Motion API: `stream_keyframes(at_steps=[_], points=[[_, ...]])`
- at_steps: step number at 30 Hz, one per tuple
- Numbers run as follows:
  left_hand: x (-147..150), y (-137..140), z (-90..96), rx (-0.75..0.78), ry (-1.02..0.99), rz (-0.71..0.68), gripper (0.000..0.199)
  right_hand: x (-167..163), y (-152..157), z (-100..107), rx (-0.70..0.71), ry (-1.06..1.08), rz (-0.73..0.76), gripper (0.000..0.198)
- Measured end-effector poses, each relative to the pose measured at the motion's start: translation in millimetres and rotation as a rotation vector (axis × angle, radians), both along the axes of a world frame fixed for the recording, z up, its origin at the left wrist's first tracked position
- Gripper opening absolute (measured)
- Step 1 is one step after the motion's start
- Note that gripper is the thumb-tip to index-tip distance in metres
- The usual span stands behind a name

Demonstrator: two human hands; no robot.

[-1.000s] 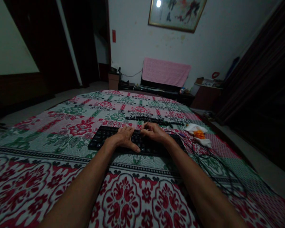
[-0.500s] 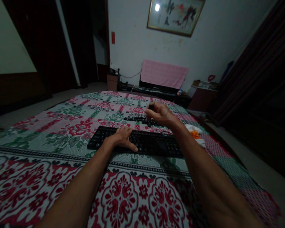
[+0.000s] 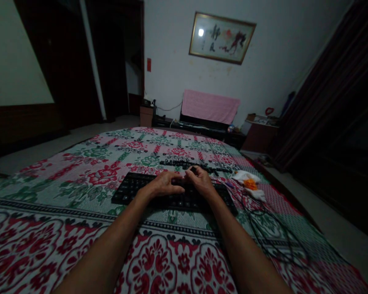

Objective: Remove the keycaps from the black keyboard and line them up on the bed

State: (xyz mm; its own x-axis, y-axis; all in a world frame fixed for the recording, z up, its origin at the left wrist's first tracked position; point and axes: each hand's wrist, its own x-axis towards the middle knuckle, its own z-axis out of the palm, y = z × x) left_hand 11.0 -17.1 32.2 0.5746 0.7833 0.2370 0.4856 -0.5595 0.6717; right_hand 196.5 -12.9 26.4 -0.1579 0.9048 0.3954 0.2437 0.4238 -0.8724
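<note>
In the head view, a keyboard [image 3: 125, 190] lies flat on the bedspread [image 3: 155, 261], beneath both hands. Its long axis runs crosswise in front of the person, from left of the left hand to right of the right hand; one long edge faces the person.

The left hand [image 3: 165, 183] is over the keyboard's middle, fingers reaching toward the right hand, thumb apart from them; whether its fingertips press on keys is hard to tell. The right hand [image 3: 200, 180], just beside it, is curled around a small dark object [image 3: 193, 168], mostly hidden by the fingers.

Both hands cover the middle keys, and the key markings are too dim to read. Beyond the hands lie small black pieces [image 3: 173, 163], partly hidden behind the right hand. To its right are a white-and-orange bundle [image 3: 250, 184] and a tangled cable [image 3: 265, 212].
</note>
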Motion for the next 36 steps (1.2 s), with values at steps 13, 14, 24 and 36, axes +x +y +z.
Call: stream_keyframes(at_steps=[13,14,24,36], points=[[18.2,-8.9,4.0,0.322,0.325,0.252,0.026,-9.1,-12.5,4.9,0.188,-0.042,-0.043,0.022],[19.4,-9.7,4.7,0.335,0.339,0.286,0.027,-8.8,-13.0,5.1,0.200,-0.040,-0.062,0.022],[14.6,-6.0,6.3,0.225,0.426,0.510,0.028,-6.9,-12.7,11.7,0.181,0.176,-0.177,0.024],[39.0,49.8,4.4,0.153,0.378,0.493,0.033,35.0,11.6,-21.9,0.339,-0.324,-0.440,0.015]])
